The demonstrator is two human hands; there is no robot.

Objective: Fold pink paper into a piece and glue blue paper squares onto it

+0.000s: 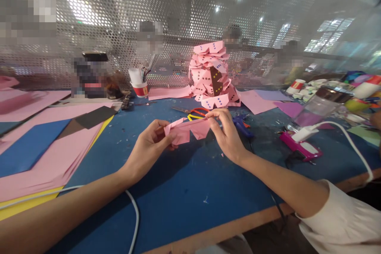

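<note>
Between my two hands a folded pink paper piece [200, 128] with notched, pointed lower edges is held up over the blue table [190, 202]. My left hand [155, 135] pinches its left end between thumb and fingers. At the right end, my right hand [224, 133] grips the top corner with thumb and fingertips. Just behind the paper lie scissors [200, 111] with orange handles, and a yellow-handled tool [193, 117] partly hidden by the paper. A blue glue gun [242, 126] rests to the right of my right hand.
A tall stack of dotted pink paper pieces [208, 75] stands at the back. Pink sheets [80, 158] and a blue sheet [35, 145] lie at left. At right are a magenta device [300, 147] with a white cable [354, 143] and a clear jar [318, 107]. A red-and-white cup [139, 89] stands behind.
</note>
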